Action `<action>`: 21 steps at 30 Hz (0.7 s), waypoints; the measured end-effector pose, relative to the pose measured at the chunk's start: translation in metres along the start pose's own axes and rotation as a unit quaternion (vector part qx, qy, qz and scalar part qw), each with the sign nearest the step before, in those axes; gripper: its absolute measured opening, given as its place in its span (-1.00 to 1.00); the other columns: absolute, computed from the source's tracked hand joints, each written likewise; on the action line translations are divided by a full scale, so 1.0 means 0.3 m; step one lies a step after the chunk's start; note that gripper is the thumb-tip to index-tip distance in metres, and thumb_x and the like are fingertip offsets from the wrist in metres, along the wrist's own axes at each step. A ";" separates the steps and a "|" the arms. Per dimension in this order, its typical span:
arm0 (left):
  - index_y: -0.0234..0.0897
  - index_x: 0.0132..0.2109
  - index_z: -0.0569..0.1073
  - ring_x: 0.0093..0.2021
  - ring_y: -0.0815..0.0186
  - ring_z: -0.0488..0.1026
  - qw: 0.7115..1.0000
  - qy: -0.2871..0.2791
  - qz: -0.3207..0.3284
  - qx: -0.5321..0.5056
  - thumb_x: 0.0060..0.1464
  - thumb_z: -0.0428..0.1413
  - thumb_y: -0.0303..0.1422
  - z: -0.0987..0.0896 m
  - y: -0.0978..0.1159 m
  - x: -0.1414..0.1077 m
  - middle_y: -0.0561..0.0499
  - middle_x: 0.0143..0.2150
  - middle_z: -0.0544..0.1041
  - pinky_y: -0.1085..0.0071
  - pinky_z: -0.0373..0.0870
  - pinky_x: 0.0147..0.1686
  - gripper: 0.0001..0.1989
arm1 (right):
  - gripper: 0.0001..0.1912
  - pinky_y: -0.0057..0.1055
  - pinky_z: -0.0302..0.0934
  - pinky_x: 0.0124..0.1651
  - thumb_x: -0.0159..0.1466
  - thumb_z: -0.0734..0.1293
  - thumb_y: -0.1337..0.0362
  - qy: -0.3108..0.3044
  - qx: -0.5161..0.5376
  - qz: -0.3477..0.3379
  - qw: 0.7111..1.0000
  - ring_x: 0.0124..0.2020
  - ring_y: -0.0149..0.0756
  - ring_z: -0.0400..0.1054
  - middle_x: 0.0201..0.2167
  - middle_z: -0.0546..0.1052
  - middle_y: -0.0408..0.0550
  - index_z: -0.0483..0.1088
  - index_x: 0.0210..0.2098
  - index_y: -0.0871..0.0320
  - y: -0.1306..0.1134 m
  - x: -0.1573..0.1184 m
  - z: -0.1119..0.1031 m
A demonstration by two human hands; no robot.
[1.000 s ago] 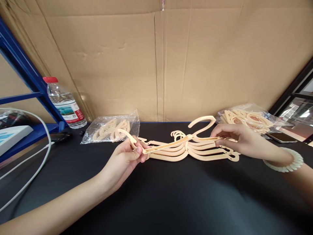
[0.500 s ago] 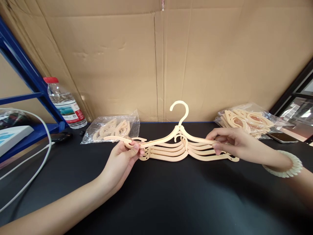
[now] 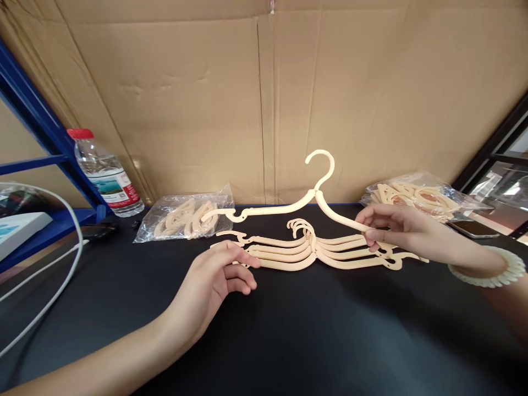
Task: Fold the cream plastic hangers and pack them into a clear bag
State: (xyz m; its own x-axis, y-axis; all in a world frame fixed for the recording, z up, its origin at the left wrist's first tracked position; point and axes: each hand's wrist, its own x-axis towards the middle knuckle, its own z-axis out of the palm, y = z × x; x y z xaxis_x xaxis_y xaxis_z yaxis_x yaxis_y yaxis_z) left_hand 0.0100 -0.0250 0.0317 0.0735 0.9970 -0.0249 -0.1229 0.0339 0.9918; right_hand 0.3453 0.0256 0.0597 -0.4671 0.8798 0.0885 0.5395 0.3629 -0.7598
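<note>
A cream folding clothes hanger (image 3: 284, 209) is held up off the black table, its hook uppermost and its left arm stretching out free. My right hand (image 3: 391, 228), with a pale beaded bracelet at the wrist, pinches the end of the hanger's right arm. Below it on the table lies a row of several similar hangers (image 3: 284, 266), hooks bunched in the middle. My left hand (image 3: 226, 269) holds nothing; its fingers are apart, in front of the left ends of the lying hangers and partly hiding them. Whether it touches them I cannot tell.
Clear plastic bags with cream hanger parts lie at the back left (image 3: 185, 217) and back right (image 3: 412, 198). Near the right bag is a phone (image 3: 474, 229). A red-capped water bottle (image 3: 108, 179), a white cable (image 3: 76, 258) and a blue rack (image 3: 45, 129) are at left. Cardboard (image 3: 185, 104) stands behind.
My left hand has let go of the hanger and moved slightly down and right. The hanger has risen and tilted, its left end swinging up, still gripped by my right hand.
</note>
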 end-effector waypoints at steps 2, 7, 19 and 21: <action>-0.31 -0.42 0.46 -0.50 0.30 0.47 0.984 -0.041 0.114 0.134 0.10 0.10 -0.35 0.001 -0.006 -0.024 -0.09 -0.37 0.55 0.41 0.43 -0.51 -0.83 | -0.65 -0.37 0.20 -0.38 0.27 0.29 -0.01 -0.009 -0.001 0.012 1.000 -0.43 -0.31 0.37 -0.48 0.45 -0.06 0.28 -0.23 0.17 0.005 -0.001 -0.011; -0.26 -0.19 0.48 -0.01 0.11 0.46 0.707 -0.086 0.524 0.467 0.02 0.13 -0.62 -0.019 -0.028 -0.033 -0.11 -0.09 0.56 0.18 0.40 -0.02 -0.77 | -0.67 -0.40 0.14 -0.41 0.27 0.29 0.01 -0.084 0.021 0.047 0.995 -0.41 -0.31 0.37 -0.45 0.49 -0.04 0.26 -0.24 0.17 0.008 -0.009 -0.024; -0.31 -0.01 0.36 -0.04 0.22 0.46 0.634 -0.061 0.488 0.597 0.19 0.00 -0.54 -0.048 -0.067 0.024 -0.14 0.00 0.47 0.38 0.43 -0.13 -0.77 | -0.76 -0.43 0.07 -0.39 0.26 0.29 0.08 -0.204 -0.016 0.081 0.975 -0.42 -0.37 0.25 -0.41 0.48 -0.11 0.25 -0.31 0.13 -0.014 -0.019 -0.024; -0.32 0.02 0.33 -0.07 0.25 0.47 0.654 -0.080 0.468 0.589 0.20 -0.03 -0.54 -0.050 -0.072 0.023 -0.12 -0.04 0.48 0.41 0.43 -0.15 -0.75 | -0.76 -0.45 0.07 -0.41 0.24 0.31 0.08 -0.201 -0.025 0.089 0.975 -0.44 -0.39 0.24 -0.40 0.44 -0.12 0.27 -0.32 0.13 -0.019 -0.020 -0.021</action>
State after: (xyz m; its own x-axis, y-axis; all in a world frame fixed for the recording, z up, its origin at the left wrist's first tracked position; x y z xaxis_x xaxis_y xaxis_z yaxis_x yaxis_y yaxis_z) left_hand -0.0016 -0.0179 0.0082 0.6259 0.5193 0.5819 0.6528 -0.7571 -0.0265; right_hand 0.3495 0.0201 0.0676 -0.5943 0.7427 -0.3087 0.6657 0.2389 -0.7069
